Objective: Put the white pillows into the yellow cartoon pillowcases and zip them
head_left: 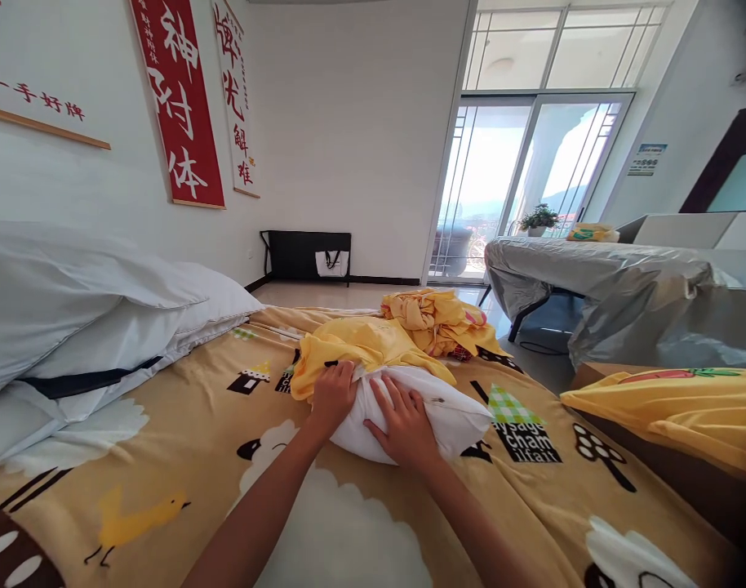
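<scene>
Forearms: both of yours reach from the near edge up the middle of the bed (183,425), which is spread with a tan sheet printed with sheep, a chick and small houses.
Left hand (332,398): your grip is closed, fingers curled around the gathered edge of the yellow pillowcase (354,347) right where it meets the white pillow (452,416).
Right hand (403,425): your grip is open here, fingers spread and palm pressed flat on top of the white pillow; it has hold of nothing, only bears down.
White pillow: lies in the middle of the bed, its left end at the mouth of the yellow pillowcase, its right end bare and pointing right.
Yellow pillowcase: bunched just beyond your hands, on the far side of the pillow and touching it.
Crumpled yellow cloth (437,318): heaped farther off, near the far edge of the bed, just behind the pillowcase.
Large white pillows (73,302): stacked at the left, against the wall.
Yellow cloth at right (672,408): draped over a brown edge beside the bed, well apart from your hands.
Grey covered bench (599,269): far right, with a potted plant (538,219) on it.
Wall: red banners (180,98) hang far left; glass doors (520,180) stand at the far end.
</scene>
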Demonstrator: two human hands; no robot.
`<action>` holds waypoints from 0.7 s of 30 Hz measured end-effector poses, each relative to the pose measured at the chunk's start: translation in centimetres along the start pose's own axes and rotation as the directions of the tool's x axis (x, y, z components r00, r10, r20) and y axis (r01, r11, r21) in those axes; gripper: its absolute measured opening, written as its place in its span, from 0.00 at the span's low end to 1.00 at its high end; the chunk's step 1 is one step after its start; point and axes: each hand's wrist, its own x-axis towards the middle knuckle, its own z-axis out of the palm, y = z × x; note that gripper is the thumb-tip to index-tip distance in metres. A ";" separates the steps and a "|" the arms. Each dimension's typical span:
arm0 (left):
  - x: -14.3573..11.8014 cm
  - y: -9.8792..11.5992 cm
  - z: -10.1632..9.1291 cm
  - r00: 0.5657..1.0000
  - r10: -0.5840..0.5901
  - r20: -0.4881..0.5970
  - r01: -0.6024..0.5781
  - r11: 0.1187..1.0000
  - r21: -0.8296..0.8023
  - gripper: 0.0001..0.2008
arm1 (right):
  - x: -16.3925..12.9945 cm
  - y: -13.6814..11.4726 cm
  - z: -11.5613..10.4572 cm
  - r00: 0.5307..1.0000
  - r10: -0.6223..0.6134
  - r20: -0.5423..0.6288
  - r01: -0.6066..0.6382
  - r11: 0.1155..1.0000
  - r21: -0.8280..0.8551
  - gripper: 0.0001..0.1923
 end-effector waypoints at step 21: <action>-2.4 -4.1 1.6 0.937 0.043 -0.346 -0.076 0.994 -0.084 0.07 | 1.0 -1.0 1.3 0.997 0.053 -0.062 -0.060 0.991 -0.117 0.34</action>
